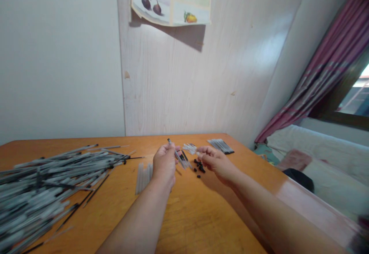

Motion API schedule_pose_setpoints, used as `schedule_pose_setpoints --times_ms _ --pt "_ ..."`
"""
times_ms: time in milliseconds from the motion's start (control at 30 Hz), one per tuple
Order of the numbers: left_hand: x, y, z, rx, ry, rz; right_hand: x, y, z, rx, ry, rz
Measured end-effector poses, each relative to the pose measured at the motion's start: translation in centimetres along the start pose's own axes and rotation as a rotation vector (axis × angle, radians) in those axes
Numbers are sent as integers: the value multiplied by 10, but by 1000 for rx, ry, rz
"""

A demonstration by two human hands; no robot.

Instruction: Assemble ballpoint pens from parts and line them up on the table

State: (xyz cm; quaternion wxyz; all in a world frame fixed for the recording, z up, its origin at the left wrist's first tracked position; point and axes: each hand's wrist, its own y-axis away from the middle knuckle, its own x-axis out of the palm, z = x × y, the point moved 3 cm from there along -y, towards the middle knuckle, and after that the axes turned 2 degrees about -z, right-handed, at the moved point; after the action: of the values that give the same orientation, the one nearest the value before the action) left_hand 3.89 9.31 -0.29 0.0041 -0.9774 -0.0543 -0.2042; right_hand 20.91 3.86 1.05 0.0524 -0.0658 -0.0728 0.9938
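My left hand (163,165) is closed around a slim clear pen (179,158) with a black end that sticks up past the thumb. Just beyond its fingers lie a few more thin black and clear pen parts, partly hidden by the hand. To the right, my right hand (216,162) has thumb and fingertips pinched together; whatever is between them is too small to name. Small clear pieces (189,148) lie by those fingertips. Below them is a cluster of little black caps (199,165). Left of my left wrist, clear pen barrels (143,177) lie in a row.
A large heap of pens and refills (54,181) covers the left side of the orange-brown table (201,211). At the far right lies a neat row of pens (221,146) with black ends. Behind the table stands a wall; a bed with pale covers (325,181) is at right.
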Motion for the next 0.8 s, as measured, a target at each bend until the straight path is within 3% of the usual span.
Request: schedule_pose_setpoints --times_ms 133,433,800 --pt "4 2 -3 -1 22 15 0 14 0 132 -236 -48" --pt "8 8 -6 -3 91 12 -1 16 -25 231 -485 -97" --pt "7 6 -3 15 130 -18 16 28 -34 374 -706 -17"
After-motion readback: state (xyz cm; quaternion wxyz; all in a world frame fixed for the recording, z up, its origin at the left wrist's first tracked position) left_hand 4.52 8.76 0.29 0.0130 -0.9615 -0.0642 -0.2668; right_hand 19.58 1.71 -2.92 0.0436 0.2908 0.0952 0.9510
